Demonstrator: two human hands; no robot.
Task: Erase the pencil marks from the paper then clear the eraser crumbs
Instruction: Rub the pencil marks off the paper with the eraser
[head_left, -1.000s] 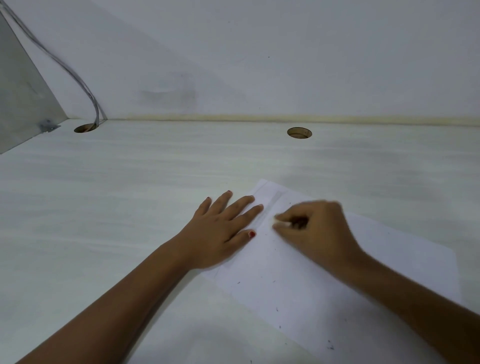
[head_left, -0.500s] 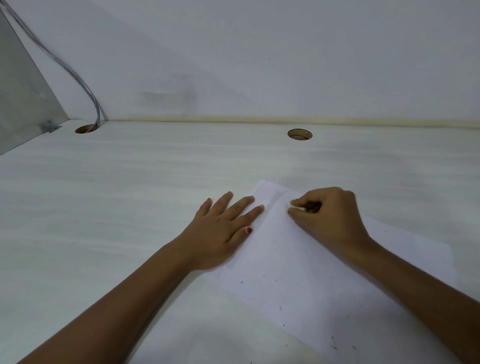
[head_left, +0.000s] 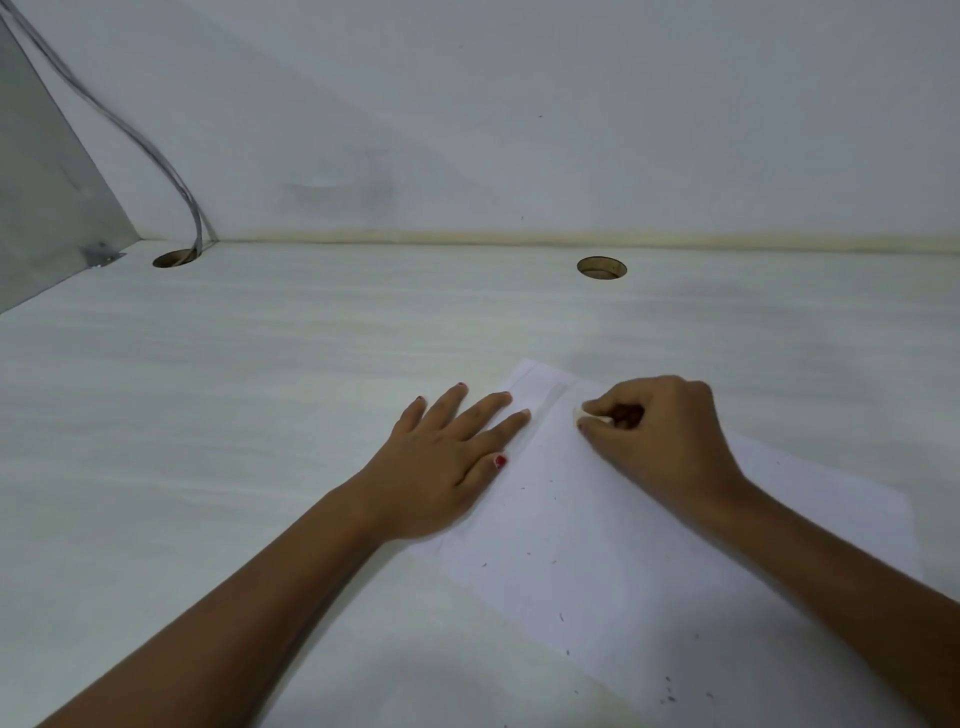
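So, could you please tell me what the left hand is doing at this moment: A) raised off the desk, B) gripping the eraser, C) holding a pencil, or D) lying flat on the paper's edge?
D: the left hand lies with straight fingers on the left edge of the paper, while the right hand pinches the eraser.

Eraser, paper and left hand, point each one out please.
Eraser (head_left: 592, 414): head view, its white exposed tip.
Paper (head_left: 623, 545): head view, bare middle of the sheet.
Left hand (head_left: 441, 467): head view, back of the hand.
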